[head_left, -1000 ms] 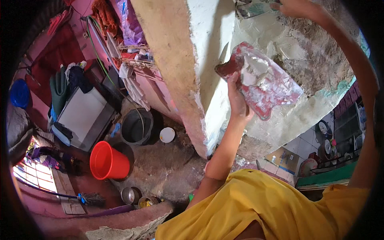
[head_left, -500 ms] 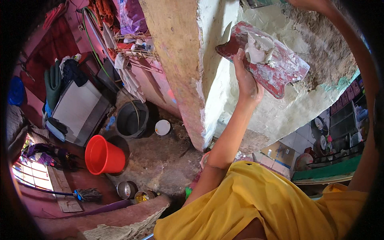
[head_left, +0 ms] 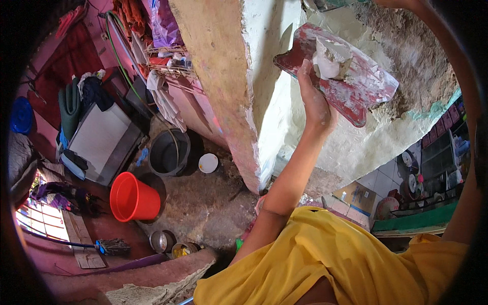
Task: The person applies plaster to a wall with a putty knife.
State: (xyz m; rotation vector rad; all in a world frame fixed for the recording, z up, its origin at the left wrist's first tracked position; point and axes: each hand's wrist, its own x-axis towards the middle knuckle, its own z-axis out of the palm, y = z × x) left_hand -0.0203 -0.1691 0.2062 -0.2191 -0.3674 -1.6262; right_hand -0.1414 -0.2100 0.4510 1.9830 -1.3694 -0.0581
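Observation:
My left hand (head_left: 319,109) grips a red, notched board (head_left: 356,104) from below, its thumb lying over the near edge. White smears cover the board, and a lump of wet white plaster (head_left: 333,58) sits on it, close to my thumb. Behind the board stands a wall (head_left: 325,152), partly coated in pale plaster and partly rough and bare. My right arm reaches up along the right rim. Only part of my right hand (head_left: 399,3) shows at the top edge, near the rough wall; its fingers are cut off from view, along with anything in them.
A painted pillar edge (head_left: 223,76) juts out left of the board. On the floor below stand a red bucket (head_left: 134,198), a dark tub (head_left: 170,155) and a white lid-like disc (head_left: 208,163). A brush (head_left: 113,247) lies at lower left. Shelves with kitchenware (head_left: 437,168) stand at right.
The board and its plaster lump have tilted and shifted slightly to the right in my left hand. My right hand has moved a little at the top edge.

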